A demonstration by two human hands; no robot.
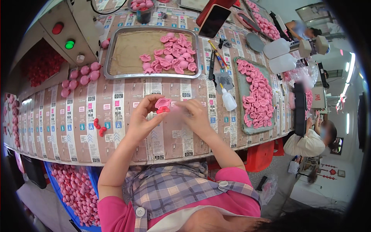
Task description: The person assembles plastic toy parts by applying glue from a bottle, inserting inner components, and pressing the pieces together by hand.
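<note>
My left hand (141, 118) is closed on a small hollow pink plastic shell (163, 103) with a red part along its lower edge. Its open side shows, and it is held above the table. Close beside it, my right hand (198, 116) has its fingers bent around a pink piece (176, 112) that is too blurred to make out fully. Several small red pieces (99, 127) lie on the table left of my left hand. Beyond both hands, a metal tray (125, 50) holds a heap of pink shells (174, 54) on its right side.
Right of my hands stand a white squeeze bottle (228, 101) and a green tray (257, 130) full of pink shells. A machine (87, 27) with red and green buttons is at the left, pink balls (85, 70) beside it. A blue crate (58, 189) sits below the table. Co-workers (307, 143) are at the right.
</note>
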